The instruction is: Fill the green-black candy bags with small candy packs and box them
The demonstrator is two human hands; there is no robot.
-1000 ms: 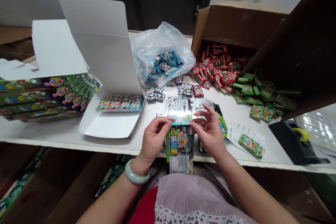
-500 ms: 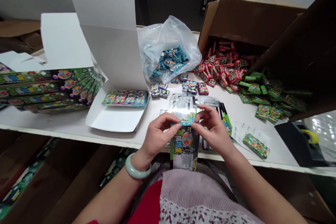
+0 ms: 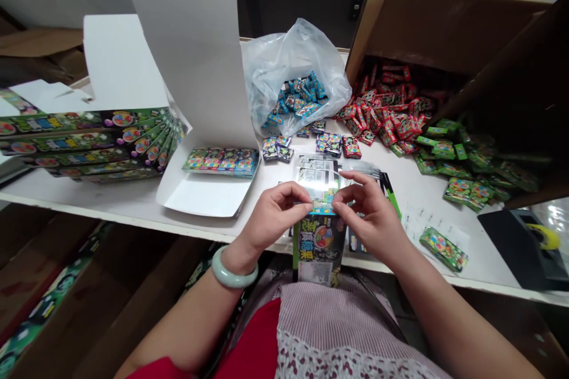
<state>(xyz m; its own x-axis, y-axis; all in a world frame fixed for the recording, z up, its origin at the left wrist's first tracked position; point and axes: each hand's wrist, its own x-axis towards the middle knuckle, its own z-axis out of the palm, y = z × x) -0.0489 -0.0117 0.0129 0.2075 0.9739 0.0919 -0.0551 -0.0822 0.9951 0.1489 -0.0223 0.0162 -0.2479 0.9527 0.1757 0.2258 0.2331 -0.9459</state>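
The person's left hand (image 3: 273, 219) and right hand (image 3: 371, 219) are close together in front of the body, and their fingertips pinch the top end of a printed candy card (image 3: 319, 249) from both sides. The two hands are not apart, but each one holds its own side. The card stands at the middle of the view, and its long axis goes from about 12 o'clock to 6 o'clock, pointing to the person's body. Its lower end passes over the front edge of the white bench (image 3: 133, 201). Neither hand is clearly nearer to the card; it lies between them, at about 3 o'clock from the left hand and 9 o'clock from the right hand.

At 12 o'clock from the hands, just behind the card, are clear plastic sheets (image 3: 317, 174). Farther at 12 o'clock is a clear plastic bag (image 3: 296, 65) with blue candy packets (image 3: 296, 103). Red candy packets (image 3: 382, 112) lie at 1 o'clock, and green candy packets (image 3: 466, 166) at 2 o'clock. An open white display box (image 3: 195, 71) stands at 10 o'clock. A jade bangle (image 3: 233, 269) is around the left wrist.
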